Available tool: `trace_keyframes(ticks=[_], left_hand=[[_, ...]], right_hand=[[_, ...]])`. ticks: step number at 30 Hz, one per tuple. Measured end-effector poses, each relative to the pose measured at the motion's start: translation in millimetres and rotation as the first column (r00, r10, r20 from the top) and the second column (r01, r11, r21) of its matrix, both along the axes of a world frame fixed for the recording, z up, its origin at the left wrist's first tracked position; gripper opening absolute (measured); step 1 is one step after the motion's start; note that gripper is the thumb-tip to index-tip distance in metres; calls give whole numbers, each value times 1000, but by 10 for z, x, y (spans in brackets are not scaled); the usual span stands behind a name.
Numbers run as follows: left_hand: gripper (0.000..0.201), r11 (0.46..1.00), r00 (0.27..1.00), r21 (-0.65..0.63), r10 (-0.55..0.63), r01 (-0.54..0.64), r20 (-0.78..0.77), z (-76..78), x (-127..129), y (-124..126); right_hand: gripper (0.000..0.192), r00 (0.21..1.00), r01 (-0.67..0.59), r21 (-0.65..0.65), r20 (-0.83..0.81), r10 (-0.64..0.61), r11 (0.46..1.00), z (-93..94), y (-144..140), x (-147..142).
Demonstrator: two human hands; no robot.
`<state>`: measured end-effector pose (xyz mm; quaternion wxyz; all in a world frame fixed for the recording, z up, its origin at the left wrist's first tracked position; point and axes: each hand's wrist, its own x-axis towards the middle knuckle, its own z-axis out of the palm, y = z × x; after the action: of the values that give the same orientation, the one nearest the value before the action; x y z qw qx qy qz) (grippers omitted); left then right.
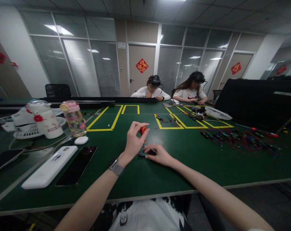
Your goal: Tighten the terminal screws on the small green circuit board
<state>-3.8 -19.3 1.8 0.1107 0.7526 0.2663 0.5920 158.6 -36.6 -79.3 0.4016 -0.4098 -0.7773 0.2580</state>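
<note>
My left hand (135, 138) is closed around the orange handle of a screwdriver (143, 130), which stands upright with its dark shaft pointing down. The shaft's tip meets a small green circuit board (142, 154) lying on the green table. From the right, my right hand (159, 155) pinches the board's edge with thumb and fingertips, close beside the shaft. Part of the board is hidden by these fingers. Whether a screw sits under the tip is too small to tell.
At right lies a heap of circuit boards with red and black wires (239, 139), near a black monitor (258, 104). Phones (76, 166), a white power bank (50, 166) and a pink-lidded bottle (74, 118) stand left. Two people sit across, beyond yellow tape outlines (99, 130).
</note>
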Motion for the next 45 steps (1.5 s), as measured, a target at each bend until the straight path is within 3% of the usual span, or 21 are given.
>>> trace_keyframes(ticks=[9, 19, 27, 39, 45], left_hand=[[33, 983, 987, -93, -160, 161, 15, -24, 0, 19], [16, 1000, 999, -4, 31, -31, 13, -21, -2, 16], [33, 991, 993, -69, -117, 117, 11, -29, 0, 27], [17, 1000, 1000, -26, 12, -12, -2, 4, -6, 10], [30, 994, 996, -72, -83, 85, 24, -6, -15, 16]], right_hand=[[14, 1000, -3, 0, 3, 3, 1000, 14, -6, -3], [13, 1000, -1, -3, 11, 1, 1000, 18, -11, -2], [14, 1000, -8, 3, 5, 8, 1000, -5, 3, 3], [14, 1000, -4, 0, -13, 4, 1000, -7, -5, 4], [15, 1000, -5, 11, -7, 5, 1000, -13, 5, 9]])
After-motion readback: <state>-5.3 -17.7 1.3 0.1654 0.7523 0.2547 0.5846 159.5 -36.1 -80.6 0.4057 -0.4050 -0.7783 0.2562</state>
